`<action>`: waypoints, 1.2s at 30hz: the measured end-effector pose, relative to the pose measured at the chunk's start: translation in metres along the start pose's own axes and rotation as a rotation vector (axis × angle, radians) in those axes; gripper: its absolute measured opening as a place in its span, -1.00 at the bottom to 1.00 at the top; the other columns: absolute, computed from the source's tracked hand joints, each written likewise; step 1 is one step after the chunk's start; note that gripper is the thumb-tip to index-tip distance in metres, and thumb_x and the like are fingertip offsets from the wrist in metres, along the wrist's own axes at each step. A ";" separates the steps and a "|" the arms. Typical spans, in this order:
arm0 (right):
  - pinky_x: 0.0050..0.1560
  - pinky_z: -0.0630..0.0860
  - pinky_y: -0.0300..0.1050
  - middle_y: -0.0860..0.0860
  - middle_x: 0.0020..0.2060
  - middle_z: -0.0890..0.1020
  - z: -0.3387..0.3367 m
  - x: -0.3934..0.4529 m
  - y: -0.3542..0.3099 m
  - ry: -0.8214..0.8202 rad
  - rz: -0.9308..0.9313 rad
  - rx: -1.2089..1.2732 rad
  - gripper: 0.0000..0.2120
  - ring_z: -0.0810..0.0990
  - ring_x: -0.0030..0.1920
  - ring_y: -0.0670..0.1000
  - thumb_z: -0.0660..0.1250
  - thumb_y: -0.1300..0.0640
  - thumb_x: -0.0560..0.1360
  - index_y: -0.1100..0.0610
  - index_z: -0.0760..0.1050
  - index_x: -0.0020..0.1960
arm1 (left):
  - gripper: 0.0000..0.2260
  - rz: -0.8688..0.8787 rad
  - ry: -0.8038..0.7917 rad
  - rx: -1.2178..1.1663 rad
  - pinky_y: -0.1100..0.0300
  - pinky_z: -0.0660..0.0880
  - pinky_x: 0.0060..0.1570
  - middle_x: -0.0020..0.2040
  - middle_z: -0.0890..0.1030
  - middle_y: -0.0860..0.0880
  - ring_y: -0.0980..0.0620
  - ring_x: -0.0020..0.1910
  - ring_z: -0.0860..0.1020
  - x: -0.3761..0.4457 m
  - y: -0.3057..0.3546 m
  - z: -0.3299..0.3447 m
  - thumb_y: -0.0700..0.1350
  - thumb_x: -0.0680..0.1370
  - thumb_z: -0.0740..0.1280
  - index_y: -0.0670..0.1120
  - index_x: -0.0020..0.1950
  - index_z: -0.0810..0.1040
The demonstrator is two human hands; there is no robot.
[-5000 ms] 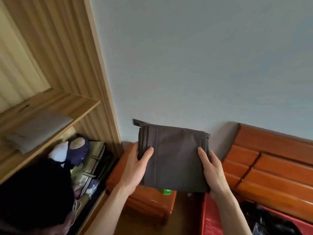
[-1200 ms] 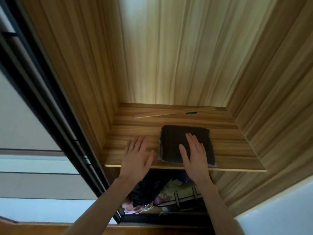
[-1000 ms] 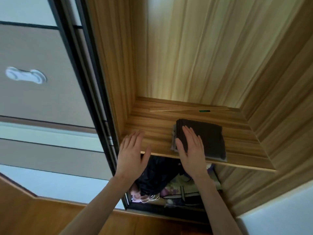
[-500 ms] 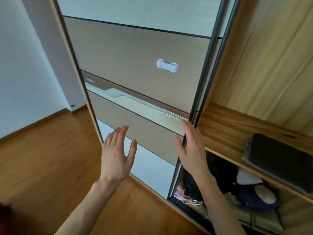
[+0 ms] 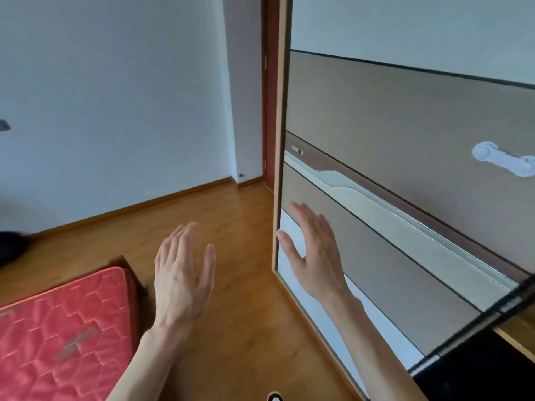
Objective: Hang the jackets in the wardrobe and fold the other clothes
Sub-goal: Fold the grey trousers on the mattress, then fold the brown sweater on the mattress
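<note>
Item: 2 bare hands, both empty.
- Left hand [image 5: 183, 280]: raised above the wooden floor [image 5: 237, 322], fingers straight and close together, nothing gripped, nothing touched.
- Right hand [image 5: 315, 256]: raised in front of the wardrobe door [image 5: 405, 157], fingers straight and slightly spread, thumb out; nothing is held. Whether the fingertips touch the door panel cannot be told.

Item: wardrobe door. A sliding panel in grey-brown bands with a pale recessed pull strip [image 5: 376, 204] and a white latch [image 5: 503, 162] near the right edge. A light wooden frame post [image 5: 279, 169] stands at its left side. Only a dark sliver of the wardrobe interior [image 5: 492, 369] is seen at the lower right.

Item: task's clothes. No jacket and no folded garment can be identified in view. A dark shape [image 5: 11, 244] at the far left edge is too blurred to be named.

Item: surroundings. A red quilted mattress [image 5: 60, 331] lies at the lower left on the floor; pale walls stand behind it.

Step in hand, as judged: no garment is being handled; the view is directed away from the wardrobe opening and toward the room, which suggests that 1 further garment is to be fetched.

Next move, as judged: a garment must be located, very likely outside this view, and sorted as jacket or other. A jacket calls for a hanger and the rail; anything else calls for a flat surface, such as the mattress, and 2 free hands for folding.
</note>
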State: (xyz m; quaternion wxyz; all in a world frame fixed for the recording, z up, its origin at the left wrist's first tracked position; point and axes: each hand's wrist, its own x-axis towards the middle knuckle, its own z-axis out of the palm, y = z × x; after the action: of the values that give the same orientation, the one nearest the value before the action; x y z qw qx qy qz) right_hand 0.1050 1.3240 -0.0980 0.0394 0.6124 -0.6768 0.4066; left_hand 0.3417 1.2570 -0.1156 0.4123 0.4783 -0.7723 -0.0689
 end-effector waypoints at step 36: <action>0.67 0.02 -0.02 -0.14 0.62 0.25 0.389 0.431 -0.099 -0.214 -0.387 0.274 -0.36 0.05 0.64 -0.20 0.02 -0.34 0.68 -0.04 0.19 0.65 | -0.56 -0.288 0.274 0.336 -0.12 0.29 0.52 0.44 0.51 -0.03 -0.05 0.50 0.39 0.334 -0.324 0.006 0.08 0.68 0.19 -0.07 0.50 0.43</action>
State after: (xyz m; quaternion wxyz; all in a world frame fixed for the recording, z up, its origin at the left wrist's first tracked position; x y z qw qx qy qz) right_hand 0.2571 0.7560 -0.0697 -0.0386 0.7696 -0.4861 0.4123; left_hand 0.4908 0.8166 -0.0913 0.4137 0.6499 -0.6339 0.0677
